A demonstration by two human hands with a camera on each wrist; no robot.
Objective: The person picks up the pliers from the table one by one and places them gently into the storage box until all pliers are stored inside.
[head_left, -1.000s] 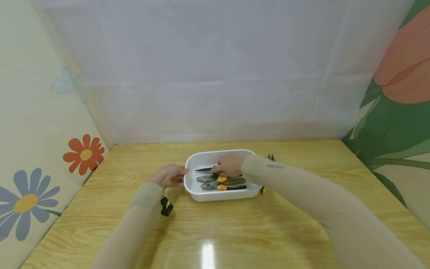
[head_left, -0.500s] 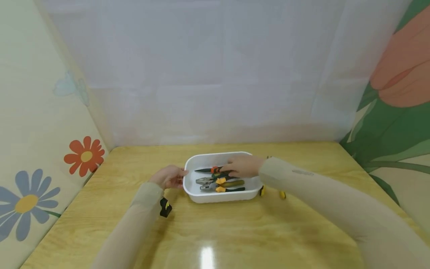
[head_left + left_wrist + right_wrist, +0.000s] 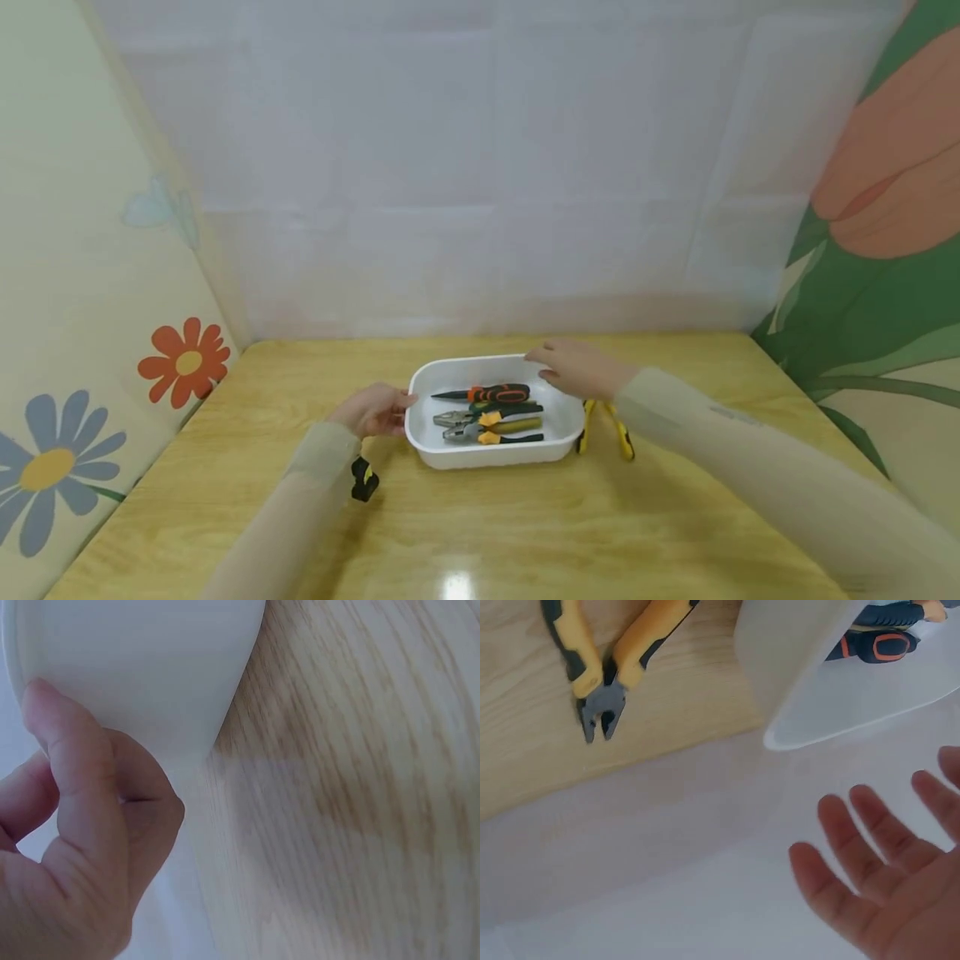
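A white plastic tray [image 3: 487, 457] lies on the table, with hand tools inside. My left hand [image 3: 372, 410] grips its left end, thumb and fingers pinching the rim; the left wrist view shows the fingers [image 3: 86, 772] on the tray wall. My right hand [image 3: 579, 368] hovers by the back right corner of the tray, fingers spread and holding nothing in the right wrist view. Inside lies a black tapered tool [image 3: 510, 393] with an orange-trimmed handle. In front of it rest several pliers [image 3: 453, 418], side by side with jaws pointing left.
Yellow-and-black diagonal cutters [image 3: 606, 701] lie on the table right of the tray, handles parted, partly under the right forearm in the head view. A small black-and-yellow item [image 3: 364, 479] sits beside the left sleeve. A white backdrop [image 3: 480, 208] rises behind the table.
My right hand has let go of the black tapered tool in the tray and moved right and back to the rim. My left hand keeps its grip on the tray.
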